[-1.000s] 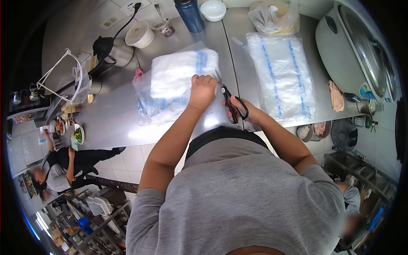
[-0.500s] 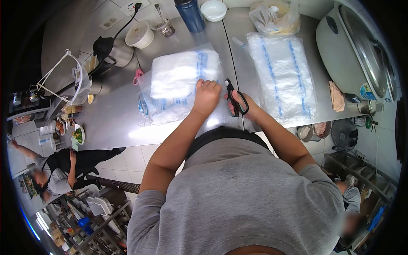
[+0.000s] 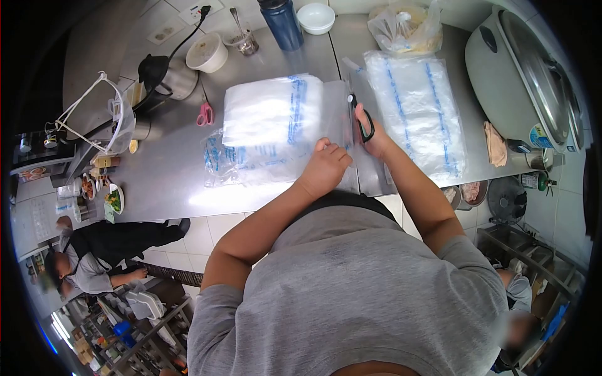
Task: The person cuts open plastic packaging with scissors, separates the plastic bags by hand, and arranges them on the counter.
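A stack of folded white plastic bags (image 3: 269, 113) with blue print lies on the steel counter. From its right side a clear plastic bag (image 3: 335, 116) reaches toward the scissors. My left hand (image 3: 326, 164) is closed, fingers curled at the lower edge of this clear bag. In my right hand (image 3: 373, 136) are black-handled scissors (image 3: 366, 125), blades pointing away from me and lying along the clear bag's right edge. Whether the blades are parted I cannot tell. A crinkled clear wrapper (image 3: 219, 160) with blue print lies below the stack.
A second bag stack (image 3: 420, 116) lies right of my right hand. Pink scissors (image 3: 205, 114), a blue bottle (image 3: 282, 26), white bowls (image 3: 315, 19) and a large lidded cooker (image 3: 511, 81) stand around. A co-worker (image 3: 94, 257) is at left.
My left hand has moved right and closer to me, and the clear bag now reaches farther right. The scissors have shifted right and away from me. The co-worker's arms have changed position.
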Demonstrator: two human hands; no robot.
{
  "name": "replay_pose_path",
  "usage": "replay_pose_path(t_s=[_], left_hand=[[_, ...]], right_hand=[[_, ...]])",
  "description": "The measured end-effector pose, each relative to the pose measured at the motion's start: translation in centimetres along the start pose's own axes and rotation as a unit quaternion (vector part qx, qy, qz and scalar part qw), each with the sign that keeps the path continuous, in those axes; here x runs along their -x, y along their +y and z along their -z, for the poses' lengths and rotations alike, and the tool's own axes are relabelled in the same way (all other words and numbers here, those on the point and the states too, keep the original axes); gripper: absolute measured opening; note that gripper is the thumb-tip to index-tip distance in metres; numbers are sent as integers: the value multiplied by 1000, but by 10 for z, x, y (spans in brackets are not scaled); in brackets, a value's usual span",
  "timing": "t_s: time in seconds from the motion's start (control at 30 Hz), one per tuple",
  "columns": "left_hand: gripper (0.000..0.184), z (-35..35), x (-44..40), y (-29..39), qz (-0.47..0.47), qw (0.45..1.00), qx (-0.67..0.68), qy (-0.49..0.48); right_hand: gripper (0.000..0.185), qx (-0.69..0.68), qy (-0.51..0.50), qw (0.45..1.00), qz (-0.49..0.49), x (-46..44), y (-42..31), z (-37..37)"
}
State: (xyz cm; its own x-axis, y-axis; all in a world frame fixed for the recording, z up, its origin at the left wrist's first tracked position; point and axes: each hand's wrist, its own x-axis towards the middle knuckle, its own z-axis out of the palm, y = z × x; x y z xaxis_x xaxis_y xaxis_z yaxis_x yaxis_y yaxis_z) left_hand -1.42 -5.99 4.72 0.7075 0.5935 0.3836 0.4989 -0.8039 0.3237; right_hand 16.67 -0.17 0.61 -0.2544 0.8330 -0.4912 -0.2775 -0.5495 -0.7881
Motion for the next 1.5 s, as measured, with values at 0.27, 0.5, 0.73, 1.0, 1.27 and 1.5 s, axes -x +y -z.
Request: replay_pose_path(t_s=[0.27,0.5,0.73,1.0,1.27,1.5], left_hand=[[8,1,17,-11,-41,990,63,-117],[16,17,73,-48,175,981,-21,-85],[34,63,47,-30,301,948,-28,-98],[17,-47,-5,-55,184,983,-17,0],[13,-34,-8,-61,239,967,82,-43],[14,-26,-7,-57,270,956,91,-77]], right_hand=[[35,17,103,987,124,-37,-11,9],[43,39,222,965,132,-5,3,-13],[53,162,86,982,46,85,6,2],[69,176,-38,984,-4,144,-6,23],[81,162,-144,971,-97,158,12,39],[87,72,-221,968,-96,142,4,38]])
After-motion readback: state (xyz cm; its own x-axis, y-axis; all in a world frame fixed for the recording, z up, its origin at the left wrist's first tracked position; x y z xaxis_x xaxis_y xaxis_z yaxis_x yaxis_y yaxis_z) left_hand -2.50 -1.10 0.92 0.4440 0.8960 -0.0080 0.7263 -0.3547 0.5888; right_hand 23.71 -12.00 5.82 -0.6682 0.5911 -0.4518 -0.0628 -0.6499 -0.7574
